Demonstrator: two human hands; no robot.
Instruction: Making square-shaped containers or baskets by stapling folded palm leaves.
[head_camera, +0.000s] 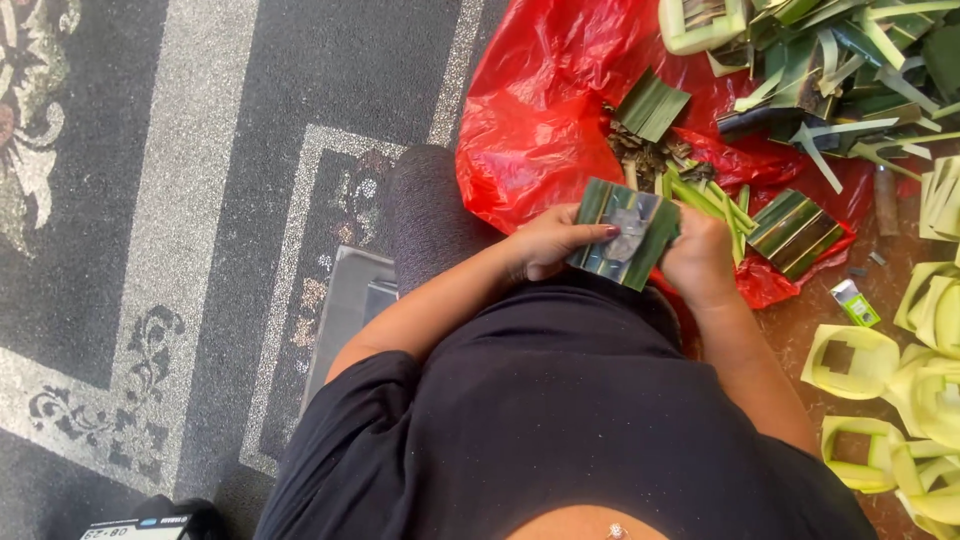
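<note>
Both forearms reach forward from the black-clothed torso and bend inward. The left hand pinches the left edge of a square piece of dark green folded palm leaf, thumb on top; the right hand clamps its right edge. The piece, striped with pale bands and tilted, is held above the lap, near the crumpled red plastic sheet strewn with green leaf strips.
</note>
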